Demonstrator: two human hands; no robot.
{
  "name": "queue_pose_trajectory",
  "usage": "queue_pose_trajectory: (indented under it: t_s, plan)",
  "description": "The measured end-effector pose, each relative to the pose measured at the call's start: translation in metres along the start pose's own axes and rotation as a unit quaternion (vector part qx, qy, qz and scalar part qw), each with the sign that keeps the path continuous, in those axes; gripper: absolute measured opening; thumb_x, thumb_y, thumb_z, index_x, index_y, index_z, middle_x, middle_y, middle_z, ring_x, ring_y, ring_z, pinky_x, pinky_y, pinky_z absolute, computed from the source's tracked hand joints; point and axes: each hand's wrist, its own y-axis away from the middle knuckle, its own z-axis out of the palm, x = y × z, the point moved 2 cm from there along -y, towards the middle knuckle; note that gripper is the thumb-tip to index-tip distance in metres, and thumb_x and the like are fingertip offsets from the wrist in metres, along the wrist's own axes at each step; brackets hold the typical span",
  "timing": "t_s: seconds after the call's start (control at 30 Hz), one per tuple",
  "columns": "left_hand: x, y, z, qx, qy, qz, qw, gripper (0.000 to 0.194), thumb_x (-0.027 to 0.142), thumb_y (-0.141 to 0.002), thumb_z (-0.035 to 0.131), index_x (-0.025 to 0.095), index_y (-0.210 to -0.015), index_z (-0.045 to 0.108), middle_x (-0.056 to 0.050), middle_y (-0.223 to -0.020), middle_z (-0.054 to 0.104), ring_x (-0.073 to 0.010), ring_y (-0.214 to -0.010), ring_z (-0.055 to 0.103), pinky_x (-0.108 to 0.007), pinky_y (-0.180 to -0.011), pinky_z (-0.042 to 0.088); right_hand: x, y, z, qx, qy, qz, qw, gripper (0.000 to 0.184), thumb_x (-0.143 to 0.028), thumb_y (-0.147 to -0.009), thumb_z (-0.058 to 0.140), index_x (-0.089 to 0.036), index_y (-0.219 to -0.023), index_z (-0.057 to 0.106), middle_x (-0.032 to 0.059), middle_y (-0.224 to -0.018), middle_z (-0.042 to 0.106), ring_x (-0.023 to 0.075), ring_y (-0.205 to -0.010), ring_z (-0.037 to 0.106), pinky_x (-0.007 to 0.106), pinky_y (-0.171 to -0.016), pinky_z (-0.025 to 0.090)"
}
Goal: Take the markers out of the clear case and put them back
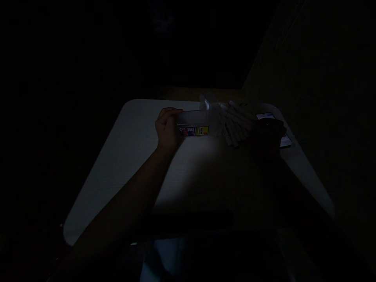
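Observation:
The scene is very dark. My left hand reaches across a pale table and its fingers are wrapped round the left end of a clear plastic case with a colourful label. Several white markers lie fanned out just right of the case. My right hand is a dark shape near the markers, and its fingers do not show.
A phone-like device with a lit screen lies at the table's far right, behind my right hand. A crumpled clear lid or wrapper sits behind the case. The table's rounded edges fall off into darkness on every side.

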Motion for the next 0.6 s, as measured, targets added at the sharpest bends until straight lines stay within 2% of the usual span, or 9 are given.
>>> queue_pose_trajectory:
  t_s: [0.1,0.23,0.33,0.43,0.6]
  plan:
    - [-0.003,0.000,0.001,0.022,0.031,-0.001,0.999,0.024,0.033,-0.096,0.061,0.024,-0.088,0.082,-0.005,-0.097,0.074,-0.0205,-0.100,0.070,-0.034,-0.091,0.057,-0.020,-0.005,-0.011,-0.007,-0.004,0.000,1.000,0.046,-0.035,-0.101,0.049,-0.012,-0.136,0.069,0.0230,-0.137,0.064,0.0377,-0.135,0.054,0.057,-0.113,0.042]
    - [-0.007,0.000,0.005,0.046,0.052,0.007,0.998,0.027,0.041,-0.095,0.062,0.025,-0.087,0.083,-0.005,-0.094,0.072,-0.0202,-0.095,0.068,-0.035,-0.089,0.057,-0.055,-0.015,-0.024,-0.056,-0.059,-0.059,0.995,0.047,-0.034,-0.106,0.044,-0.015,-0.142,0.068,0.0205,-0.143,0.064,0.0352,-0.140,0.054,0.057,-0.117,0.044]
    - [-0.006,0.000,0.005,0.029,0.037,-0.012,0.999,0.032,0.046,-0.098,0.061,0.024,-0.089,0.082,-0.005,-0.098,0.072,-0.0204,-0.099,0.069,-0.035,-0.093,0.057,-0.077,-0.021,-0.026,-0.080,-0.089,-0.094,0.988,0.046,-0.038,-0.107,0.045,-0.017,-0.141,0.068,0.0176,-0.145,0.064,0.0335,-0.142,0.055,0.056,-0.122,0.044]
    - [-0.003,0.000,0.003,0.024,0.035,-0.011,0.999,0.033,0.049,-0.097,0.062,0.024,-0.089,0.082,-0.004,-0.099,0.073,-0.0200,-0.100,0.069,-0.034,-0.092,0.057,-0.087,-0.027,-0.021,-0.077,-0.122,-0.106,0.984,0.044,-0.042,-0.106,0.050,-0.017,-0.136,0.071,0.0177,-0.144,0.066,0.0343,-0.142,0.056,0.057,-0.123,0.045]
    - [0.001,-0.001,0.003,0.047,0.060,-0.023,0.997,0.027,0.042,-0.092,0.063,0.025,-0.084,0.083,-0.004,-0.093,0.073,-0.0197,-0.097,0.070,-0.033,-0.090,0.057,-0.088,-0.043,-0.007,-0.146,-0.167,-0.083,0.972,0.039,-0.049,-0.101,0.063,-0.019,-0.122,0.076,0.0162,-0.131,0.072,0.0330,-0.134,0.063,0.054,-0.118,0.050]
